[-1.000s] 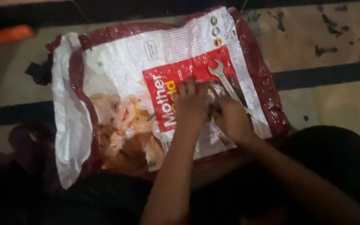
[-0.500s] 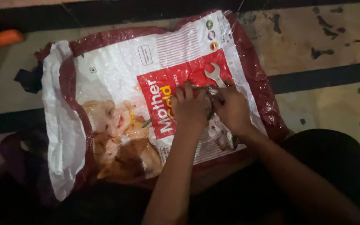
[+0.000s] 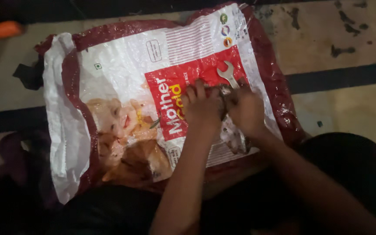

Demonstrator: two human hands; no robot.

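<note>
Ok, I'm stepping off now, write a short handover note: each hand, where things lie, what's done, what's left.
Left hand: closed over a small dark metal part on the sack, fingers curled.
Right hand: pressed against the same part from the other side; its grip is hidden.
Open-ended spanner: its jaw end shows just above the hands, handle running under them.
Printed plastic sack: spread flat on the floor as a work mat.
Done: both hands on the part.
Left: the blurred view does not show how far the work on the part has got.

a flat white and maroon plastic sack (image 3: 122,87) with a red label panel (image 3: 188,87), seemingly spread on the floor.
</note>
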